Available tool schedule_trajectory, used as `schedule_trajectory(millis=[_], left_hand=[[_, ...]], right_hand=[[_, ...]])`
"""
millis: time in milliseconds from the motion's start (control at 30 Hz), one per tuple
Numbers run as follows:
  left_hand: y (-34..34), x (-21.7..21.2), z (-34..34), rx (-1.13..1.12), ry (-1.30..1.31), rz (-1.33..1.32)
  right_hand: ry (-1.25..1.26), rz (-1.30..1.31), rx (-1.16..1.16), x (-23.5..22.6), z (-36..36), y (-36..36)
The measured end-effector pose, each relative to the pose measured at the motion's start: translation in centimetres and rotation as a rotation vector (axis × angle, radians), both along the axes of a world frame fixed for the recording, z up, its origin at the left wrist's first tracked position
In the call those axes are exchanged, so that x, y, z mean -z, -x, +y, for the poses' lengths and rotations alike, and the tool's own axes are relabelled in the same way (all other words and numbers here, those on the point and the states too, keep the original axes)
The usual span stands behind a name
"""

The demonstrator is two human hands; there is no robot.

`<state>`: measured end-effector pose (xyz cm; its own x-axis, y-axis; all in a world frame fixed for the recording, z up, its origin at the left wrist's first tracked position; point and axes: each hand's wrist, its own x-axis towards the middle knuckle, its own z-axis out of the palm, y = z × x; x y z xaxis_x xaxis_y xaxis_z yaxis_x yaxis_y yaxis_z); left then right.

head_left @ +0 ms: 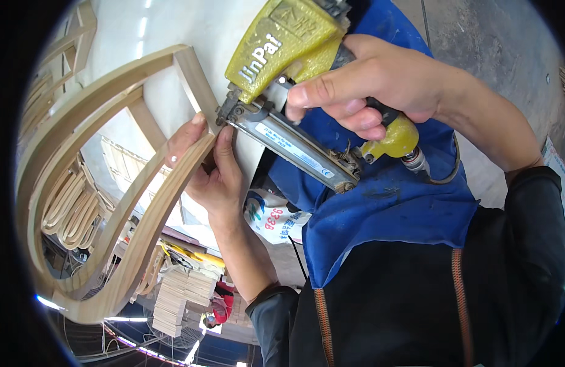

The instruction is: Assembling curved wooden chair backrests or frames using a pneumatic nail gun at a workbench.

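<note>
My right hand (386,82) is wrapped around the grip of a yellow air-powered nail gun (282,49), its index finger by the trigger. The gun's metal nose rests at, or very close to, the corner of a curved pale wooden frame (163,226). Below that corner, my left hand (218,174) grips the frame, with the thumb on one side of the nose and a finger on the other. The frame tilts up on the left, its two looped sides joined by short crosspieces. A silver magazine (294,150) runs from the nose back toward my apron.
A blue apron (386,214) covers my lap. Bundled curved wooden pieces (71,214) and stacked pale wooden blocks (175,300) lie beyond the frame. A white printed sack (273,217) sits near my left forearm. An air hose fitting (415,162) hangs from the gun. Someone in red (221,306) is farther off.
</note>
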<state>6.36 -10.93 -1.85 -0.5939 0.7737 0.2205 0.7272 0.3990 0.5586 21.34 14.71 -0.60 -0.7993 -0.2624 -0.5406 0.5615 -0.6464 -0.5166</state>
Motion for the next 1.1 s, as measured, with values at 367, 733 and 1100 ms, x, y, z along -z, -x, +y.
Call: schedule_trajectory(millis=[367,733,1100], left_hand=[[2.0,-5.0,0.8,-0.279,-0.211,-0.713],[4.7,-3.7,8.4,-0.211,-0.019,-0.638],[4.4,-2.6,8.7,-0.359,-0.132,-0.593]], right_hand=[[-1.497,0.697,-0.281,-7.8,6.2,-0.2],[-2.262,1.159,-0.406,-3.0,3.6,2.1],[-2.202,1.238,-0.361,-0.7,2.4,3.1]])
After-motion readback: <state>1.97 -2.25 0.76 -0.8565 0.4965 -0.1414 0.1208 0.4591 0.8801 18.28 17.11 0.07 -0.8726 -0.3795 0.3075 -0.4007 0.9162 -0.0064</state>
